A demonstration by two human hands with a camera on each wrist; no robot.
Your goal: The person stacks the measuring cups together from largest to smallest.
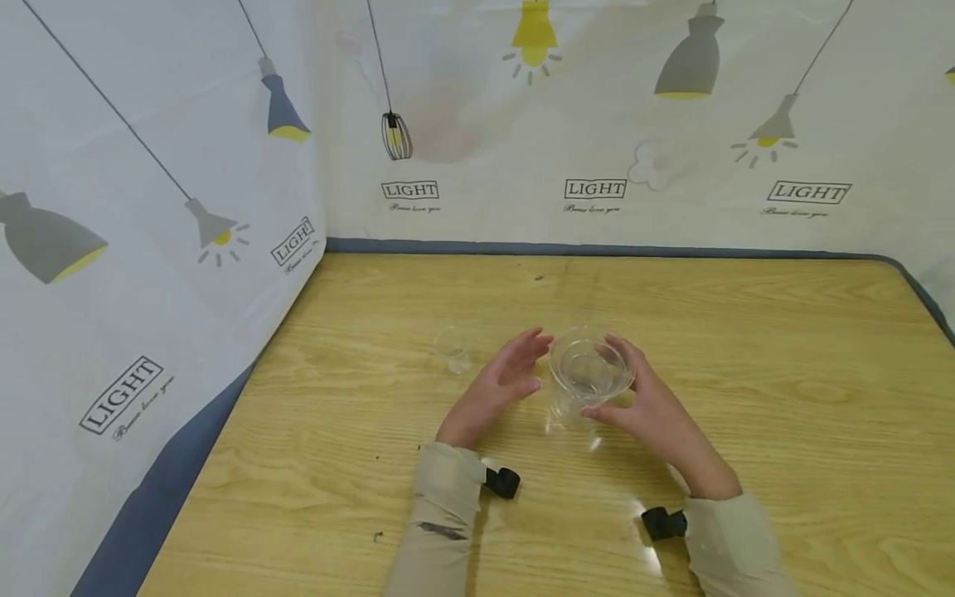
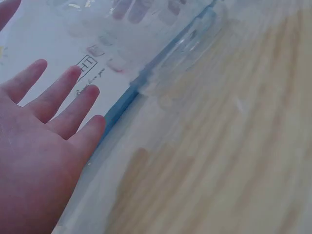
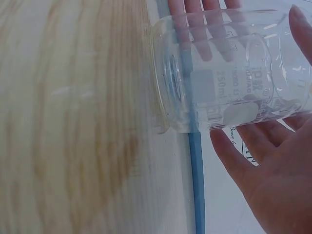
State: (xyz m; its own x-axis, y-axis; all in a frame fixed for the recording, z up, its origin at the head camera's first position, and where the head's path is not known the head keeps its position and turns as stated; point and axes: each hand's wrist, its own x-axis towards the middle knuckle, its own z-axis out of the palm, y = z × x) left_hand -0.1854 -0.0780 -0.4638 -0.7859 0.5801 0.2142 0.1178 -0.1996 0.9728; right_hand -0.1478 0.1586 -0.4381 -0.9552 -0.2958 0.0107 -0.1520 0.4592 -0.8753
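Observation:
A clear glass beaker (image 1: pixel 589 377), with 250 ml markings legible in the right wrist view, stands upright on the wooden table (image 1: pixel 313 431). My right hand (image 1: pixel 660 410) holds it from the right, thumb on the near side and fingers curved round the far side. On the opposite side my left hand (image 1: pixel 503 385) stands with fingers spread, a little apart from the glass and holding nothing. Through the beaker wall (image 3: pixel 214 87) the left fingers show in the right wrist view. Whether liquid is inside I cannot tell.
To the left of my left hand, a much smaller clear glass vessel (image 1: pixel 458 361) stands on the table. White cloth screens (image 1: pixel 492 215) printed with lamps rise at the back and left. A dark blue edge (image 1: pixel 612 248) runs along the table's far side.

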